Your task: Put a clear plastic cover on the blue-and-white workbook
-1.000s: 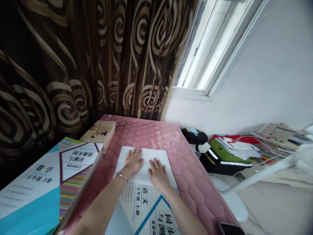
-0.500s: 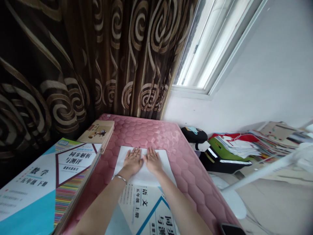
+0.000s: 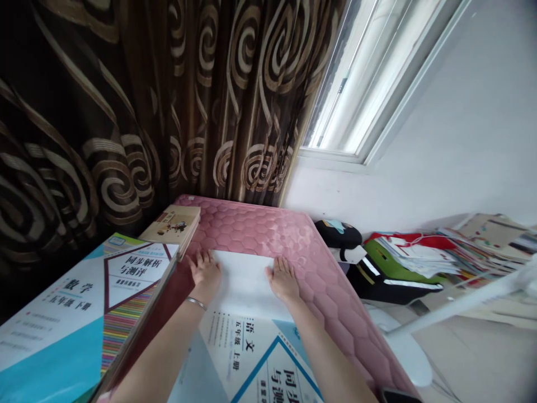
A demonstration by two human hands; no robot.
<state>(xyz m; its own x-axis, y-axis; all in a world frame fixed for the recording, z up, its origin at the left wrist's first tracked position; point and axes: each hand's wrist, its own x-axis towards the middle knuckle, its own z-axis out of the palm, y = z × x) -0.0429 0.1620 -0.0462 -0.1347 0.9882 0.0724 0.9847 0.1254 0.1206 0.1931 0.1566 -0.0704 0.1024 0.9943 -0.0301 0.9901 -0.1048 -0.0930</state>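
A white sheet of paper (image 3: 245, 282) lies over the far end of a blue and white textbook (image 3: 251, 358) on the pink quilted table (image 3: 260, 229). My left hand (image 3: 204, 274) lies flat with fingers stretched out on the sheet's left edge. A thin bracelet sits on that wrist. My right hand (image 3: 283, 280) lies flat on the sheet's right edge, fingers out. Neither hand holds anything.
A stack of textbooks (image 3: 84, 302) stands at the left, with a smaller tan book (image 3: 174, 224) behind it. A brown swirl curtain (image 3: 168, 101) hangs at the back. A phone (image 3: 396, 396) lies at the table's near right corner. Bags and papers (image 3: 403, 257) are piled on the right.
Both hands were together at the sheet's middle. They have slid apart, the left to the left edge and the right to the right edge, flat on the paper.
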